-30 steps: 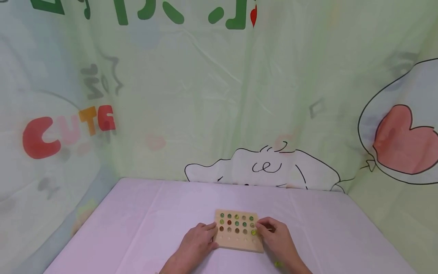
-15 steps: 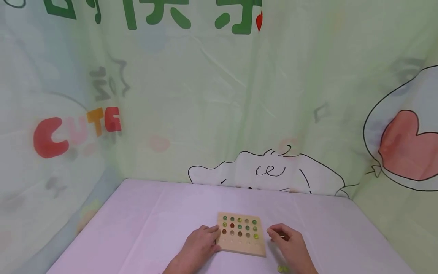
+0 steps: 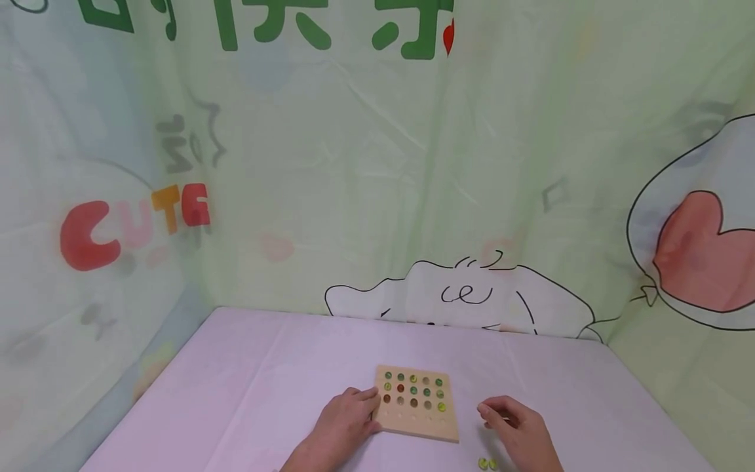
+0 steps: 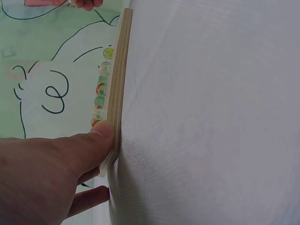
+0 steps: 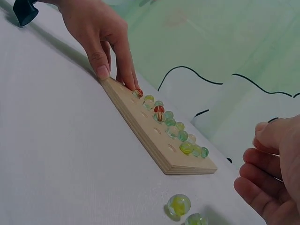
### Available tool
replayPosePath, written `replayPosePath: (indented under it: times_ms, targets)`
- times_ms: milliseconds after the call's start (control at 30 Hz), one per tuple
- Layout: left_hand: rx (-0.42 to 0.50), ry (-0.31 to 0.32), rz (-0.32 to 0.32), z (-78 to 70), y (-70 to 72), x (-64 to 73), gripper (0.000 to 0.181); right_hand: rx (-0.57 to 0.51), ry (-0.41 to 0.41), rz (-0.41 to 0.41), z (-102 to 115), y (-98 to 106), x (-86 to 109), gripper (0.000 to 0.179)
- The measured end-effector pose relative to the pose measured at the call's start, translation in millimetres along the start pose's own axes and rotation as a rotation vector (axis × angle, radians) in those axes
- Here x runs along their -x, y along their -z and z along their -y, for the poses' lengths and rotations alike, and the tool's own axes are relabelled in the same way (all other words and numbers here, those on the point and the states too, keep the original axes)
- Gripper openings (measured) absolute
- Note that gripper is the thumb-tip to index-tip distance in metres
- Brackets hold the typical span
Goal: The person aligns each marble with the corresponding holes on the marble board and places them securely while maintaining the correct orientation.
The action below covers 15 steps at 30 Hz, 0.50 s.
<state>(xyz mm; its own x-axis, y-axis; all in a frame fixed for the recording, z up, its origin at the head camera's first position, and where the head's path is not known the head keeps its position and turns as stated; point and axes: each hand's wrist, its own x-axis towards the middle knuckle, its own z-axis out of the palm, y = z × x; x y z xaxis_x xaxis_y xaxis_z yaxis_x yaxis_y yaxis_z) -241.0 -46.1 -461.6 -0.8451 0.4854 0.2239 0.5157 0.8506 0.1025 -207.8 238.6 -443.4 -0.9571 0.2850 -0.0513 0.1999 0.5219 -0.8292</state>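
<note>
My left hand (image 3: 347, 418) grips the left edge of a wooden marble board (image 3: 417, 427), its thumb at the near corner and its fingers along the side. Green, yellow, reddish and clear glass marbles (image 5: 186, 148) fill three rows of the board's hollows. The row nearest me shows bare hollows. My right hand (image 3: 520, 427) hovers right of the board, apart from it, fingers loosely curled, with nothing visible between them. Below it, two yellow-green marbles (image 5: 179, 205) lie on the table close to each other.
A pale cloth covers the table (image 3: 283, 367). Printed curtains (image 3: 330, 164) rise behind it and at both sides. A dark band (image 5: 24, 11) sits on the left wrist in the right wrist view.
My right hand has drawn away from the board's right edge, moving right and toward me, above the two loose marbles. The left hand still holds the board. The head view has shifted slightly.
</note>
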Motion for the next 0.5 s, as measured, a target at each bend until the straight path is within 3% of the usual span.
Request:
replayPosePath:
  times_ms: [133, 367, 500]
  targets:
    - [-0.010, -0.010, -0.012, 0.2, -0.8, -0.5, 0.046, 0.003, -0.023, 0.022, -3.3, 6.0, 3.2, 0.069]
    - [-0.011, -0.017, -0.037, 0.8, -3.6, -0.3, 0.047, 0.004, -0.034, 0.054, -9.8, 10.5, 7.6, 0.043]
    - [-0.017, -0.020, -0.037, 0.7, -3.1, -0.4, 0.048, 0.010, -0.037, 0.065, -14.3, 11.2, 8.8, 0.044]
